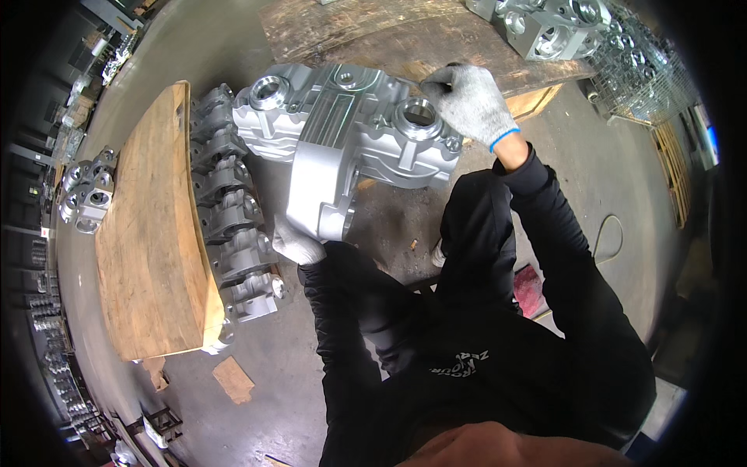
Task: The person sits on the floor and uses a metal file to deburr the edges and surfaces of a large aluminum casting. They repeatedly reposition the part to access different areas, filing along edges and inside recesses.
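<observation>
A large silver-grey metal casting with round bored openings and a ribbed middle lies in front of me, its box-shaped arm pointing toward my lap. My left hand, in a pale knit glove, grips the near end of that arm from the left; some of its fingers are hidden by the metal. Above the casting's right end is my right hand, in a similar glove with a blue cuff edge. Its fingers are pinched together near the far edge of the right bore. Whatever they hold is too small to make out.
A wooden board stands left, beside a row of similar castings. Beyond the work lies a worn wooden tabletop. More castings and a wire basket are at the far right. Cardboard scraps lie on the floor.
</observation>
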{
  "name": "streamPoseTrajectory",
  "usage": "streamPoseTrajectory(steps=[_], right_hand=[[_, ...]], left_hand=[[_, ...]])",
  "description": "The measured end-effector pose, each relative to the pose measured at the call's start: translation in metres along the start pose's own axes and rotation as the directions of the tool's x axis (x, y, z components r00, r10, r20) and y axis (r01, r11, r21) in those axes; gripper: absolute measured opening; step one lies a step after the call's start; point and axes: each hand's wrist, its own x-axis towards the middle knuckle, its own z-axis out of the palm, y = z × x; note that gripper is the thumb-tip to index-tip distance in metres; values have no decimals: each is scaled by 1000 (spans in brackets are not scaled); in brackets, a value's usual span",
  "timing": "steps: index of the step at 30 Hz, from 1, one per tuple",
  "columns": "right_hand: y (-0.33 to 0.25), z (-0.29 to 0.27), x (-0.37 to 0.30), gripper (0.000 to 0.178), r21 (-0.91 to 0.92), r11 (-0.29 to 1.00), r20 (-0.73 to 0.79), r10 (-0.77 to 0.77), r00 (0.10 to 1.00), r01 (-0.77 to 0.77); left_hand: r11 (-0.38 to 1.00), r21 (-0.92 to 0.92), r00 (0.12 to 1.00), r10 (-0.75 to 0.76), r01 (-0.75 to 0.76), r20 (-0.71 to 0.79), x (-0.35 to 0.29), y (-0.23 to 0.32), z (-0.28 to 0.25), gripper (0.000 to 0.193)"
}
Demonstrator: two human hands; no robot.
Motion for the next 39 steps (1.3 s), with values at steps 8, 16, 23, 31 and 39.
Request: streamPoseTrajectory(steps=[8,16,23,31,39], right_hand=[[-10,-3,-7,22,-24,998,99,-54,994,56],[16,-22,-1,15,69,968,107,-247,963,240],[3,-16,-18,17,-4,1000,72,20,997,-19],[15,-17,-28,17,255,962,-23,102,994,-93],[28,-10,-38,11,279,959,-52,76,996,-59]], left_hand=[[999,-35,999,33,-33,24,-2,2,5,35],[998,-17,998,-62,62,18,-10,18,10,31],[994,-73,997,-77,79,28,-8,13,6,24],[998,-32,997,-62,61,-52,-8,6,5,21],[978,209,997,-44,29,66,-12,10,-3,43]])
